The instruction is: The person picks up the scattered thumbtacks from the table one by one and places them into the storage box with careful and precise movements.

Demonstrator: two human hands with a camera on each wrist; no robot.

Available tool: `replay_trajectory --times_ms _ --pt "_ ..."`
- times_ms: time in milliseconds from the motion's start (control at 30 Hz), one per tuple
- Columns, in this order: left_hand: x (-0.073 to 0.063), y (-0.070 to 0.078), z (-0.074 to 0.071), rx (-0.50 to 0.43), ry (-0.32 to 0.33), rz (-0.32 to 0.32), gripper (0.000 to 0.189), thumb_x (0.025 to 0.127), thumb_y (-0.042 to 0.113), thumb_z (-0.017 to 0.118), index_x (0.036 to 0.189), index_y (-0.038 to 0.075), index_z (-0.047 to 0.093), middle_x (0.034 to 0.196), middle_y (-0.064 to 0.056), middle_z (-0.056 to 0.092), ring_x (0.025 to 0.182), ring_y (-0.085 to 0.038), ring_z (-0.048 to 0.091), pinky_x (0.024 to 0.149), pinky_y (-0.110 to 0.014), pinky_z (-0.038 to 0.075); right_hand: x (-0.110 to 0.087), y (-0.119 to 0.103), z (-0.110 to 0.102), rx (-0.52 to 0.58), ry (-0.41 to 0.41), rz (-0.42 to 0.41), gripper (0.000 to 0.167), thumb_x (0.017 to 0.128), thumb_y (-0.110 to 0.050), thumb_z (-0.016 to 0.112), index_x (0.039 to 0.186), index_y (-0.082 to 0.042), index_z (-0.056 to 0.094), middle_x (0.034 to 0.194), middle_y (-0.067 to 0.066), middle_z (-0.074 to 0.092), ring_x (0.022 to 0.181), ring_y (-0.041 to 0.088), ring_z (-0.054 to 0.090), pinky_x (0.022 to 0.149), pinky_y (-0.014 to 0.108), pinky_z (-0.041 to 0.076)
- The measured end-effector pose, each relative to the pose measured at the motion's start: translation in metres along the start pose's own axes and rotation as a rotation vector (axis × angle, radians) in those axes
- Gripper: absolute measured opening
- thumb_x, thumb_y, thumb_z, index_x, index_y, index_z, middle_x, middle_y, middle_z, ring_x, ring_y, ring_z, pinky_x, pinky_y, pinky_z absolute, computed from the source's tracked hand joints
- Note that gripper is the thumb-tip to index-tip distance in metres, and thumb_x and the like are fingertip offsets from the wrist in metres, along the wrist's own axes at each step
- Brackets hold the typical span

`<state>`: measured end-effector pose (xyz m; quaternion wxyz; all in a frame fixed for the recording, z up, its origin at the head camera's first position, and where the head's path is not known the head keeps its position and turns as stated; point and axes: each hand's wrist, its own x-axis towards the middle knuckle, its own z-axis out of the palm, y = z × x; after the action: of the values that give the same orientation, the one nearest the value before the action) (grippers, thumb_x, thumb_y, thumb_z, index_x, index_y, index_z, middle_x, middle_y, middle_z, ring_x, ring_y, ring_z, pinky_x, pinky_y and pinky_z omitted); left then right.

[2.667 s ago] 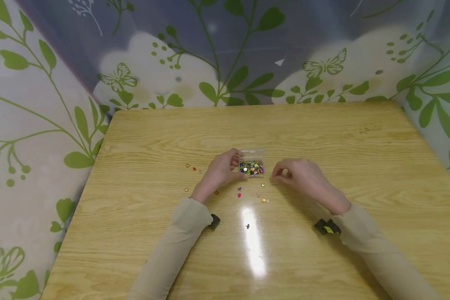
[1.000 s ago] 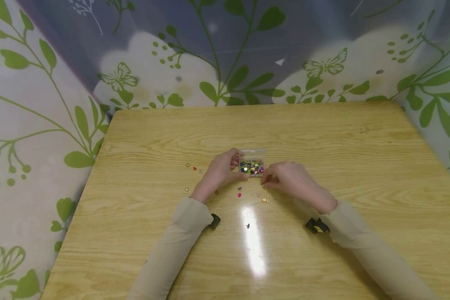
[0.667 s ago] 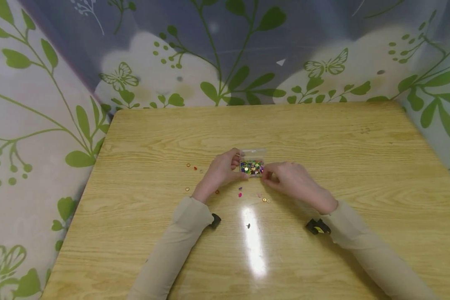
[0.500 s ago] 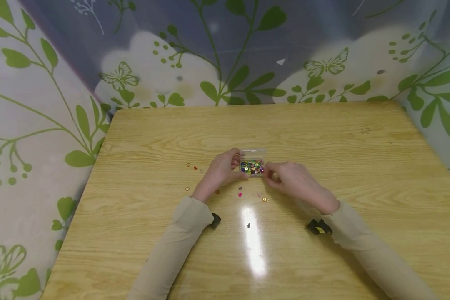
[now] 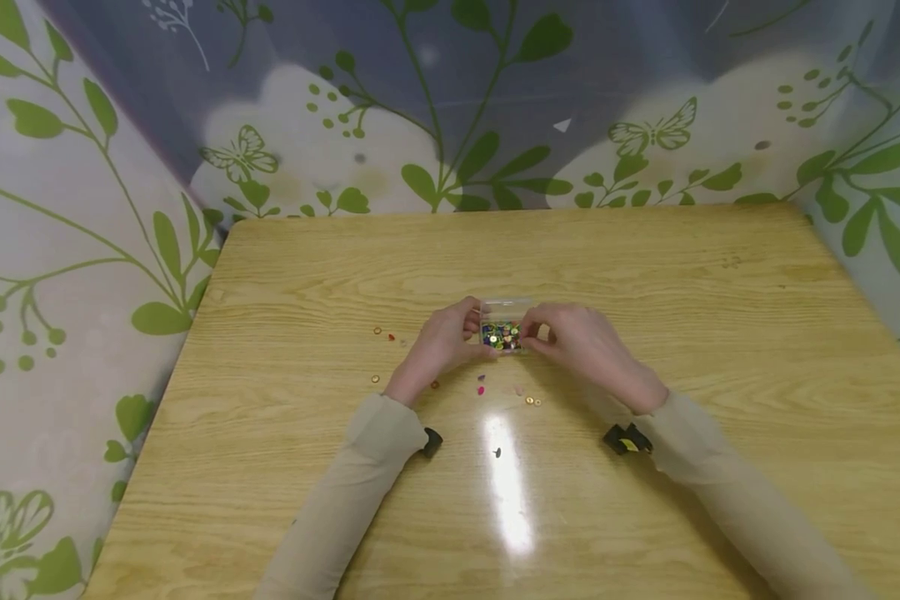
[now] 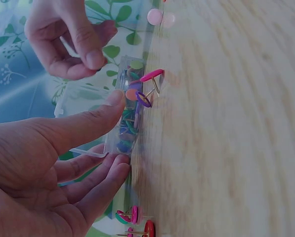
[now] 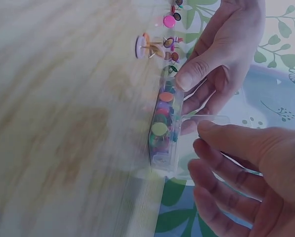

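My left hand [image 5: 441, 337] grips a small clear plastic box [image 7: 163, 160] by its left side, thumb along the front and fingers behind. The box has its lid raised and is filled with colourful thumbtacks [image 6: 125, 121]. Over the right part of the box, my right hand [image 5: 581, 346] has thumb and index finger brought together. A dark sliver of a thumbtack [image 6: 101, 68] shows at those fingertips in the left wrist view; most of it is hidden. In front of the box lie a pink thumbtack [image 5: 481, 390] and a purple thumbtack [image 5: 482, 378].
Gold-toned thumbtacks [image 5: 529, 401] lie nearer to me, and a dark thumbtack [image 5: 497, 452] sits by the light reflection. More small tacks [image 5: 376, 379] are scattered left of my left hand. The wooden table [image 5: 682, 275] meets a leaf-patterned wall [image 5: 495, 100] behind.
My right hand moved left to the gold thumbtack by the box, which then left the table. Now that hand is higher, over the box's right part. My left hand stays on the box.
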<state>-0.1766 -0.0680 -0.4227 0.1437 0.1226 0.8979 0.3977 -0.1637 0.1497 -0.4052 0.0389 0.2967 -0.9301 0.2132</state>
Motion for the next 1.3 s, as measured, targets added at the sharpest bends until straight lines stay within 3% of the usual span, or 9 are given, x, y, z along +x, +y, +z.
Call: replay_trajectory --times_ms 533,833,1100,1300 --pt "0.000 0.001 0.000 0.001 -0.003 -0.001 0.063 0.082 0.018 0.086 0.136 0.007 0.057 0.129 -0.011 0.065 0.116 -0.025 0.062 0.102 -0.034 0.052 0.000 0.000 0.000 -0.042 0.017 -0.001 0.006 0.086 -0.014 0.081 0.091 -0.015 0.078 0.085 -0.001 0.074 0.054 0.005 0.049 0.045 0.021 0.037" --pt "0.000 0.001 0.000 0.015 -0.002 -0.003 0.063 0.082 0.018 0.086 0.136 0.008 0.057 0.128 -0.011 0.065 0.115 -0.024 0.062 0.101 -0.034 0.052 -0.020 -0.005 -0.002 -0.045 0.000 -0.098 0.010 0.084 -0.010 0.082 0.092 -0.015 0.077 0.084 -0.002 0.074 0.058 0.003 0.054 0.048 0.019 0.043" --pt "0.000 0.001 0.000 0.014 -0.003 -0.004 0.062 0.082 0.019 0.086 0.135 0.007 0.057 0.128 -0.011 0.065 0.116 -0.024 0.062 0.101 -0.034 0.052 -0.040 -0.029 0.009 0.032 -0.095 -0.263 0.012 0.084 -0.016 0.083 0.092 -0.018 0.075 0.087 -0.008 0.072 0.063 0.000 0.059 0.055 0.017 0.050" --pt "-0.001 0.001 0.000 0.007 -0.001 0.001 0.061 0.082 0.019 0.087 0.134 0.007 0.057 0.128 -0.011 0.065 0.115 -0.024 0.062 0.101 -0.034 0.052 -0.048 -0.047 0.020 0.086 -0.243 -0.333 0.015 0.085 -0.026 0.082 0.098 -0.024 0.074 0.093 -0.014 0.069 0.077 -0.002 0.063 0.067 0.020 0.055"
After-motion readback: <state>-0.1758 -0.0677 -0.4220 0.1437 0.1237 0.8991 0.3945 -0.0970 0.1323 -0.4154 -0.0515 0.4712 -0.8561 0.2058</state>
